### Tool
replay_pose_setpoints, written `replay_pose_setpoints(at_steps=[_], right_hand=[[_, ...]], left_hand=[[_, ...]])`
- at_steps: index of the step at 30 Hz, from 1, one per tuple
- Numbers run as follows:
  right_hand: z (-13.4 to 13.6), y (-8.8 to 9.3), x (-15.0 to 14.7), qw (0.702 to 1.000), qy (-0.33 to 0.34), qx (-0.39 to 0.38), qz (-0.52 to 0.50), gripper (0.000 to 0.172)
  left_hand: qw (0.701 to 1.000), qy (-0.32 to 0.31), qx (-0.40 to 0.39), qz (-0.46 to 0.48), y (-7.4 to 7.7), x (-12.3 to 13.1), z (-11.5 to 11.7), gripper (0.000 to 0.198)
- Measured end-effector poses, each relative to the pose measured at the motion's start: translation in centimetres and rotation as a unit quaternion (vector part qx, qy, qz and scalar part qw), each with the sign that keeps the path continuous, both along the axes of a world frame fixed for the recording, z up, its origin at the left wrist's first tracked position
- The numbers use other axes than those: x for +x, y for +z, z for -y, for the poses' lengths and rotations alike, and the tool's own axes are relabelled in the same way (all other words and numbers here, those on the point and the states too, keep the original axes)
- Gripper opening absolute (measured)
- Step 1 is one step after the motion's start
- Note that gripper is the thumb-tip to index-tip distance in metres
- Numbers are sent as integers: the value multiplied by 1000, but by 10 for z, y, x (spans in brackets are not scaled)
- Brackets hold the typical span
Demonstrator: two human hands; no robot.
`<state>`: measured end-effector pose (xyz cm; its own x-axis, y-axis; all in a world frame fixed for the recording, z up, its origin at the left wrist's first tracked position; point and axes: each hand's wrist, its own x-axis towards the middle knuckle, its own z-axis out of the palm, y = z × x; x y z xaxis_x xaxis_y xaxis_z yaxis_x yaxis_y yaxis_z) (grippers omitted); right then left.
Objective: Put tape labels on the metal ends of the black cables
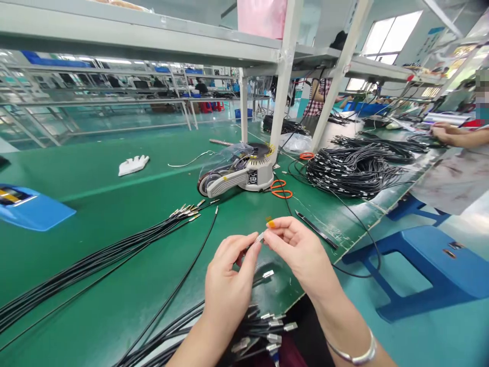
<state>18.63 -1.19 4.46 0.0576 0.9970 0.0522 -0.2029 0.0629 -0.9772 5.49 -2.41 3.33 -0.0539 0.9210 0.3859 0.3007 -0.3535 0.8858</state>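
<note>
Between the fingertips of my left hand point(229, 275) is a small metal cable connector point(260, 237). My right hand point(298, 250) pinches at the connector's other end. A bit of amber tape point(271, 224) sticks to my right index fingertip. Below my left hand lies a bunch of black cables point(171, 329) with metal connector ends, partly hidden by my forearm. Ahead of my hands stands a grey tape dispenser point(244, 171) with a round disc on top. Near my right hand lie a black craft knife point(316, 230) and orange-handled scissors point(281, 189).
Another cable bundle point(114, 257) stretches across the green table point(95, 214) at left. A blue device point(34, 206) and a white glove point(133, 165) lie there too. Coiled cables point(355, 171) are piled at right. A blue stool point(428, 260) stands beside the table; a co-worker's hands point(443, 133) are beyond.
</note>
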Motion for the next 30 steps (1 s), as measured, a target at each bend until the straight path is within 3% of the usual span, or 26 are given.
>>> replay_pose_setpoints(at_steps=[4, 7, 10, 13, 19, 23, 30], right_hand=[[3, -3, 2, 999, -25, 9, 21, 25], [0, -5, 4, 998, -61, 20, 27, 27], [-4, -6, 6, 999, -45, 22, 21, 29], [-1, -7, 9, 999, -30, 27, 9, 29], [25, -16, 9, 994, -103, 2, 27, 20], [37, -18, -2, 997, -72, -7, 26, 14], [32, -11, -9, 999, -52, -6, 4, 12]], left_hand=[[998, -17, -50, 20, 4, -4, -3, 11], [985, -65, -159, 27, 8, -10, -9, 14], [967, -104, -220, 81, 11, -12, -12, 19], [971, -99, -192, 100, 10, -8, -12, 22], [996, -21, -73, 41, 7, -1, -4, 12], [999, -6, -38, 11, 5, 1, 3, 17], [999, -2, 20, -37, -2, 2, 6, 14]])
